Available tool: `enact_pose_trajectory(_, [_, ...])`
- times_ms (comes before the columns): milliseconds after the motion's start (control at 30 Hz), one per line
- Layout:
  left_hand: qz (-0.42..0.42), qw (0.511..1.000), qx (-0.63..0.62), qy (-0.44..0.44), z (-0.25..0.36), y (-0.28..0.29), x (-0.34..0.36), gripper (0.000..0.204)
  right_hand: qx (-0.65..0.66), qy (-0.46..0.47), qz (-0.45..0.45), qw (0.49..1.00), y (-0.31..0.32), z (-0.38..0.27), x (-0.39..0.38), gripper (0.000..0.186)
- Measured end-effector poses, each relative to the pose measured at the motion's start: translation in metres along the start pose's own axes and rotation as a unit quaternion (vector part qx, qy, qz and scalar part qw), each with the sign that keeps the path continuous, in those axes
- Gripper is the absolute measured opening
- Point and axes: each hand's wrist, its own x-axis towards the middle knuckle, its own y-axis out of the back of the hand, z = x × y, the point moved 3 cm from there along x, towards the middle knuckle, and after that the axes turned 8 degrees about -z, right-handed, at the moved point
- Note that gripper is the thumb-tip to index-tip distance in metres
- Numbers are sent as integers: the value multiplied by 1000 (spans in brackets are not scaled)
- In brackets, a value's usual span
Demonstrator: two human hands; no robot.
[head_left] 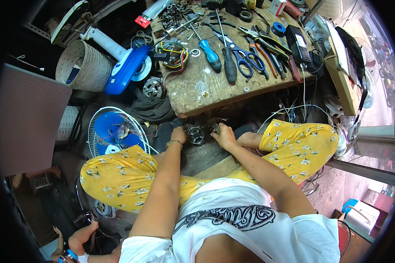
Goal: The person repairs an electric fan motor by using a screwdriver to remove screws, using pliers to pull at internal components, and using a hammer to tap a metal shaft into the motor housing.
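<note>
An electric motor [196, 135], round with a ribbed metal frame, sits on the dark floor between my knees. My left hand [178, 134], fingers curled, grips its left edge; the fingertips are partly hidden. Just to the right of the motor, my right hand [225, 136] is closed on a small dark metal object [217, 122] whose kind I cannot make out. Left of my hands lies a fan with blue blades [107, 125] in a white wire cage, with loose wires at its middle.
Ahead stands a worn wooden table [197, 94]. On it lie a blue screwdriver [210, 56], a dark-handled screwdriver [229, 65], scissors [250, 61], several pliers and loose screws. A blue-and-white fan stand [127, 70] leans at left. Behind me at lower left, another person's arm [84, 236] shows.
</note>
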Motion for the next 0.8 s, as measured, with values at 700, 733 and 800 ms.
enact_pose_trajectory(700, [60,979,184,-60,45,57,-18,24,12,63,38,997,6,-9,-5,31])
enact_pose_trajectory(733, [54,976,206,-41,44,50,-13,23,11,66,38,997,7,-9,-5,31])
enact_pose_trajectory(800, [45,968,247,5,29,32,1,23,7,79,33,996,6,-13,-7,31])
